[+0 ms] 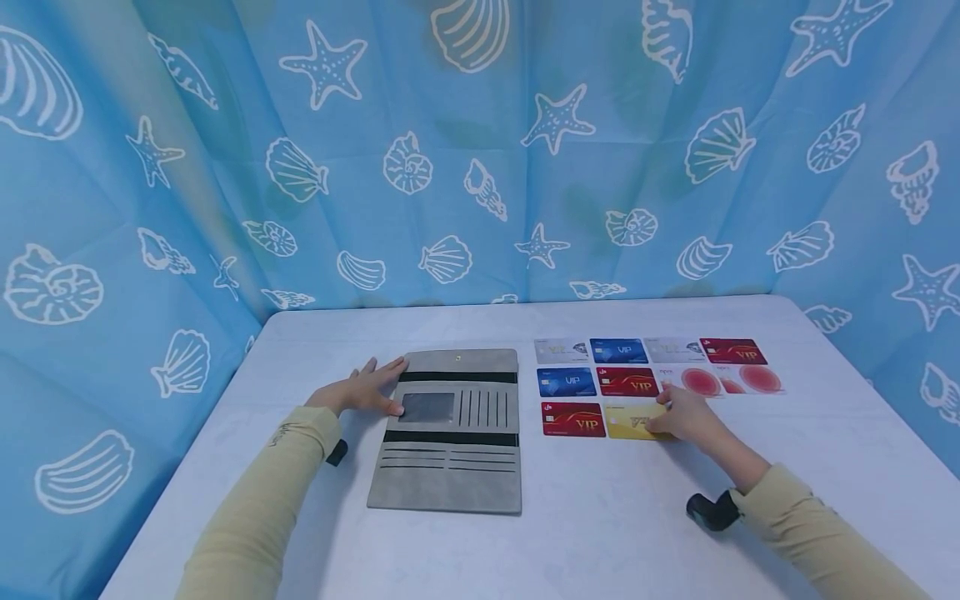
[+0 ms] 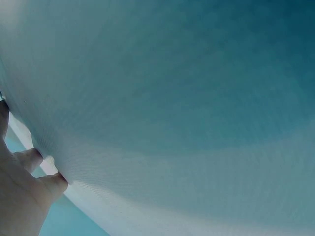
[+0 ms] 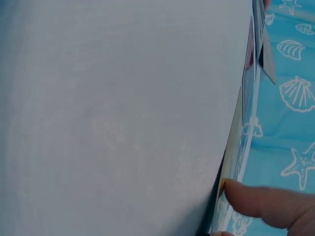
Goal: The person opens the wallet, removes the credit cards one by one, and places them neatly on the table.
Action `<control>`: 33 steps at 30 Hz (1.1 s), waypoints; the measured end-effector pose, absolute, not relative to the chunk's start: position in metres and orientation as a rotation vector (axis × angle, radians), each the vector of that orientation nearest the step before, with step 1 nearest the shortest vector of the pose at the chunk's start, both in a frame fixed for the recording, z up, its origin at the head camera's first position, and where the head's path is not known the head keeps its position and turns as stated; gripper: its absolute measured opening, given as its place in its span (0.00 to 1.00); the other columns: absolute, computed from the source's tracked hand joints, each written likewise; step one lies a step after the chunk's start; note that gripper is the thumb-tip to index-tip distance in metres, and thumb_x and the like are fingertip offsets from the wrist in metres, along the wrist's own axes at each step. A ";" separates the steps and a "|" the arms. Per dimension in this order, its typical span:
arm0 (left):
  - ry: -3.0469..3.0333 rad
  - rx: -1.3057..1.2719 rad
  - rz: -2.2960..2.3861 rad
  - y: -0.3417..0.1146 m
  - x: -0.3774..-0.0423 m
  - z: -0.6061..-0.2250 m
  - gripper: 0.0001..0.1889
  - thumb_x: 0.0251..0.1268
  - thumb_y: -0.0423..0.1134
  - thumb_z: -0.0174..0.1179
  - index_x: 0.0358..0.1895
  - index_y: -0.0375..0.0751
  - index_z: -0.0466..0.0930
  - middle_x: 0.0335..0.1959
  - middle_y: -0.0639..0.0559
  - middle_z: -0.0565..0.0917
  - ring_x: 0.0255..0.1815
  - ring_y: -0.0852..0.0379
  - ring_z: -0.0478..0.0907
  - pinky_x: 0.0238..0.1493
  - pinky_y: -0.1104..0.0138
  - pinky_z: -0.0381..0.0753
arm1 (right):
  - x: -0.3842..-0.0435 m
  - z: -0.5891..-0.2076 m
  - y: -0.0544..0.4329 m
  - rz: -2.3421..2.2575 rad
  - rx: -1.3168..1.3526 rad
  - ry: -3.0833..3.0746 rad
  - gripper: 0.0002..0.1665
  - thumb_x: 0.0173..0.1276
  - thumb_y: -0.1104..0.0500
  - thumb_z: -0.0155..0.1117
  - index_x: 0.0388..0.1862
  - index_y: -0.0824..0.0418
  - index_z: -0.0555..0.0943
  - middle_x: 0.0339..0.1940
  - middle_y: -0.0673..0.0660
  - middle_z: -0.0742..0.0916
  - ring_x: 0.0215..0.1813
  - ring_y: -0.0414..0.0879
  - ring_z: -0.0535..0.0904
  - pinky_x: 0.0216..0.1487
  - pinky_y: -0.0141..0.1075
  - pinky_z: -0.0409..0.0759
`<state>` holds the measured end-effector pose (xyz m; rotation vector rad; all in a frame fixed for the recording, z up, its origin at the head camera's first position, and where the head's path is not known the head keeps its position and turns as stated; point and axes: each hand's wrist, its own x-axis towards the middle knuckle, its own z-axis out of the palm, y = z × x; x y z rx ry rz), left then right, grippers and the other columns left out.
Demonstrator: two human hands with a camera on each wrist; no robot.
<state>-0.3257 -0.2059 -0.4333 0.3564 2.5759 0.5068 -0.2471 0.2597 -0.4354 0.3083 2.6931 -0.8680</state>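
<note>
A grey wallet [image 1: 480,492] lies unfolded on the table, with a clear window [image 1: 428,408] and rows of card slots. My left hand [image 1: 367,389] rests at its left edge, fingers spread and thumb near the window; the left wrist view shows only part of that hand [image 2: 24,191]. To the right, my right hand [image 1: 686,414] pinches the right end of a gold VIP card [image 1: 626,422]. In the right wrist view the thumb [image 3: 256,197] lies on this card, and its edge is tilted up with a dark shadow under it. A red VIP card [image 1: 573,419] lies to its left.
Behind the gold card lie several more cards in rows: blue [image 1: 566,382], red [image 1: 628,382], silver [image 1: 561,351] and white with pink circles [image 1: 750,379]. The white table [image 1: 600,533] ends at a blue seashell-patterned curtain [image 1: 495,167].
</note>
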 end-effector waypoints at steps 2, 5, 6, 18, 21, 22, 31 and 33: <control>2.576 0.355 0.505 -0.206 -0.326 -0.433 0.50 0.52 0.55 0.63 0.73 0.48 0.41 0.74 0.46 0.42 0.72 0.37 0.25 0.66 0.41 0.26 | -0.247 -0.436 0.259 -0.866 0.299 2.682 0.31 0.54 0.60 0.68 0.51 0.74 0.65 0.46 0.72 0.73 0.44 0.60 0.71 0.53 0.50 0.76; 2.580 0.352 0.503 -0.206 -0.326 -0.433 0.50 0.52 0.55 0.63 0.73 0.48 0.41 0.74 0.46 0.41 0.72 0.37 0.25 0.66 0.41 0.27 | -0.246 -0.435 0.259 -0.857 0.283 2.671 0.32 0.54 0.60 0.67 0.51 0.74 0.63 0.46 0.73 0.73 0.45 0.61 0.71 0.54 0.51 0.75; 2.581 0.353 0.503 -0.206 -0.326 -0.433 0.50 0.52 0.55 0.63 0.73 0.48 0.41 0.74 0.46 0.41 0.72 0.37 0.25 0.66 0.41 0.27 | -0.246 -0.435 0.258 -0.851 0.277 2.673 0.32 0.54 0.60 0.67 0.51 0.74 0.63 0.46 0.73 0.73 0.45 0.61 0.71 0.54 0.51 0.74; 2.578 0.359 0.518 -0.208 -0.324 -0.432 0.50 0.53 0.54 0.63 0.73 0.48 0.41 0.74 0.46 0.41 0.72 0.37 0.25 0.66 0.41 0.26 | -0.250 -0.434 0.260 -0.831 0.276 2.654 0.33 0.53 0.59 0.69 0.50 0.74 0.64 0.46 0.73 0.72 0.47 0.61 0.69 0.55 0.52 0.73; 2.578 0.340 0.522 -0.208 -0.323 -0.432 0.50 0.52 0.55 0.63 0.73 0.49 0.40 0.75 0.46 0.41 0.72 0.37 0.25 0.66 0.41 0.26 | -0.250 -0.436 0.261 -0.838 0.270 2.655 0.33 0.53 0.59 0.69 0.50 0.74 0.64 0.45 0.72 0.73 0.46 0.60 0.70 0.55 0.52 0.73; 2.578 0.331 0.527 -0.208 -0.323 -0.432 0.51 0.51 0.56 0.63 0.73 0.49 0.40 0.75 0.46 0.41 0.72 0.37 0.25 0.66 0.40 0.26 | -0.250 -0.436 0.261 -0.838 0.265 2.659 0.33 0.53 0.58 0.69 0.50 0.74 0.64 0.45 0.71 0.73 0.46 0.60 0.70 0.55 0.52 0.73; 2.581 0.297 0.545 -0.205 -0.320 -0.431 0.51 0.51 0.56 0.64 0.73 0.50 0.40 0.75 0.47 0.41 0.72 0.37 0.26 0.65 0.38 0.29 | -0.248 -0.439 0.269 -0.863 0.232 2.675 0.36 0.52 0.55 0.70 0.52 0.73 0.65 0.41 0.68 0.74 0.43 0.56 0.71 0.51 0.49 0.76; 2.583 0.287 0.546 -0.204 -0.319 -0.431 0.51 0.50 0.56 0.64 0.73 0.50 0.40 0.75 0.47 0.41 0.72 0.38 0.27 0.65 0.37 0.31 | -0.246 -0.438 0.273 -0.884 0.209 2.667 0.40 0.51 0.53 0.70 0.55 0.73 0.64 0.41 0.67 0.74 0.42 0.54 0.71 0.48 0.47 0.77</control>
